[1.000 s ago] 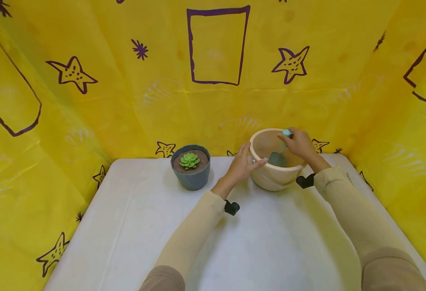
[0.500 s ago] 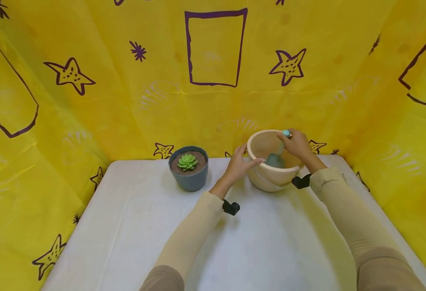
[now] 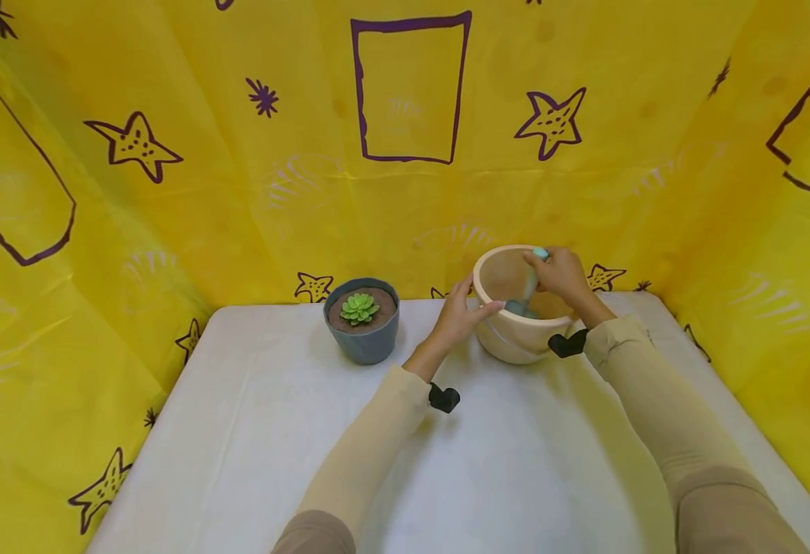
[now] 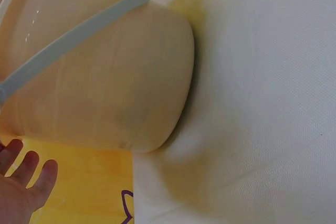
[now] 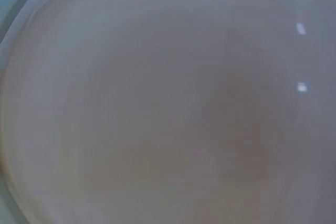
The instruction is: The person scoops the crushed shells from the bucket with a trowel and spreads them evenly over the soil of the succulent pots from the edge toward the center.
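A beige bucket (image 3: 515, 338) stands toward the back right, its pale handle (image 4: 73, 40) hanging across the outer wall in the left wrist view. My left hand (image 3: 455, 317) steadies its left side, thumb at the rim and fingers fairly straight and spread. Over the opening, my right hand (image 3: 560, 273) grips the upper end of a small scoop (image 3: 531, 286) with a light blue tip. The scoop's dark grey-green head is low inside the bucket, partly hidden by the near rim. The right wrist view shows only a blurred, pale, curved surface very close.
Left of the bucket, a grey pot (image 3: 365, 344) holds a green succulent (image 3: 359, 308) in brown soil. Both stand near the back edge of a white table (image 3: 252, 431). Yellow patterned cloth (image 3: 225, 231) hangs behind and along both sides.
The scoop's head has sunk lower and a little left behind the near rim, and the right hand has shifted slightly left with it. My left hand stays at the bucket.
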`<action>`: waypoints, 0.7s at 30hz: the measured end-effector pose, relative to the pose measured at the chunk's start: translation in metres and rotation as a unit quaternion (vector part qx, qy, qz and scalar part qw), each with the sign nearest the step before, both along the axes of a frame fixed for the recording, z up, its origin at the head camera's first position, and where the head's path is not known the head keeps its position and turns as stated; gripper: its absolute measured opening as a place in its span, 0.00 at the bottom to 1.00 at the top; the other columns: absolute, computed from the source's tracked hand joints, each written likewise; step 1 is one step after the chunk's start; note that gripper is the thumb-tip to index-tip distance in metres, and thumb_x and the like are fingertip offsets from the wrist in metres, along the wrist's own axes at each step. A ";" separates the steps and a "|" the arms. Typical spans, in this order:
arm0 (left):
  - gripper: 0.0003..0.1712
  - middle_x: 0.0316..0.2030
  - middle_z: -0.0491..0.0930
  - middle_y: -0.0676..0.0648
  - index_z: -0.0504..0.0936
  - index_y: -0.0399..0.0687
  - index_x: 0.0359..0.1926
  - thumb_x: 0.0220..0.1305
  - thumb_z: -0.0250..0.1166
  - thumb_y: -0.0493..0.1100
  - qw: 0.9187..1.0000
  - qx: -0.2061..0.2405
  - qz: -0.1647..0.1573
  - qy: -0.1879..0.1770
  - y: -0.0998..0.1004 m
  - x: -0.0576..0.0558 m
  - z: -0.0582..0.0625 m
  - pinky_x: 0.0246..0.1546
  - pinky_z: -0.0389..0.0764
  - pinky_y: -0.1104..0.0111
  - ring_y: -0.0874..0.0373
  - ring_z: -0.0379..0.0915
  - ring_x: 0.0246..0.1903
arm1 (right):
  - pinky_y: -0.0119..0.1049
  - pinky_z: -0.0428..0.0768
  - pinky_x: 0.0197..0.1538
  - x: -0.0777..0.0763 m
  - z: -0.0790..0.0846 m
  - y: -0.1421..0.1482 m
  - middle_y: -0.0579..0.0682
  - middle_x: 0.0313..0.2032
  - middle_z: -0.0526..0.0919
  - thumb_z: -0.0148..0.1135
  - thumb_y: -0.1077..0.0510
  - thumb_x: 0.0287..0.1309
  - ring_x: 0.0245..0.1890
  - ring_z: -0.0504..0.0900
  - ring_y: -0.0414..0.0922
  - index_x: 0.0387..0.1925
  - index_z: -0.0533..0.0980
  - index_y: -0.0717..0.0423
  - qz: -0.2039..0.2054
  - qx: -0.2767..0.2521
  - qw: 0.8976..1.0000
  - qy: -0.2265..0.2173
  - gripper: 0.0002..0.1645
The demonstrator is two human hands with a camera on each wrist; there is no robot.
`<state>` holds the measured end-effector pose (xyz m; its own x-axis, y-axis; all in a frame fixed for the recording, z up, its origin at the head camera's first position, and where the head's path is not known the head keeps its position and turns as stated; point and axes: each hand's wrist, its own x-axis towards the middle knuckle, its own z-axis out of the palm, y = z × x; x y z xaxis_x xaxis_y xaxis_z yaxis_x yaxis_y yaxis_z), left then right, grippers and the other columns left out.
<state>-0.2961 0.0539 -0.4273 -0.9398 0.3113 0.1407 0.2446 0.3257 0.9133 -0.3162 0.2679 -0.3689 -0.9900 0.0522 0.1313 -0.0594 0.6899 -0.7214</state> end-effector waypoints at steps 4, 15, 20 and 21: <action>0.50 0.68 0.62 0.40 0.53 0.49 0.76 0.61 0.67 0.57 1.000 -0.005 0.001 -0.004 0.001 0.001 0.000 0.68 0.64 0.48 0.45 0.60 0.68 | 0.30 0.83 0.26 0.002 0.000 0.002 0.72 0.42 0.78 0.49 0.40 0.70 0.26 0.87 0.50 0.45 0.73 0.74 -0.016 -0.028 0.999 -0.042 0.35; 0.50 0.69 0.61 0.39 0.52 0.47 0.76 0.61 0.67 0.56 1.000 -0.007 0.008 -0.009 -0.001 0.000 0.003 0.68 0.63 0.47 0.44 0.59 0.69 | 0.40 0.86 0.36 0.001 0.011 -0.006 0.64 0.40 0.73 0.50 0.44 0.70 0.26 0.84 0.47 0.43 0.73 0.73 -0.044 -0.066 0.993 -0.083 0.30; 0.50 0.69 0.61 0.40 0.53 0.47 0.76 0.61 0.67 0.57 1.000 -0.010 0.009 -0.005 0.001 -0.002 -0.001 0.69 0.63 0.48 0.45 0.60 0.69 | 0.37 0.86 0.33 0.000 0.011 -0.004 0.61 0.39 0.72 0.52 0.45 0.69 0.22 0.81 0.41 0.43 0.72 0.71 -0.051 -0.096 0.990 -0.094 0.28; 0.50 0.70 0.61 0.40 0.53 0.48 0.76 0.60 0.68 0.58 1.000 -0.013 0.010 -0.005 0.001 -0.002 -0.001 0.69 0.63 0.49 0.45 0.60 0.69 | 0.36 0.86 0.32 0.000 0.011 -0.004 0.61 0.40 0.72 0.52 0.45 0.69 0.21 0.81 0.40 0.44 0.71 0.72 -0.052 -0.102 0.989 -0.097 0.28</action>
<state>-0.2985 0.0548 -0.4285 -0.9471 0.2962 0.1238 0.2293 0.3541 0.9067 -0.3158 0.2643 -0.3578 -0.9833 0.1615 -0.0841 0.1577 0.5246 -0.8366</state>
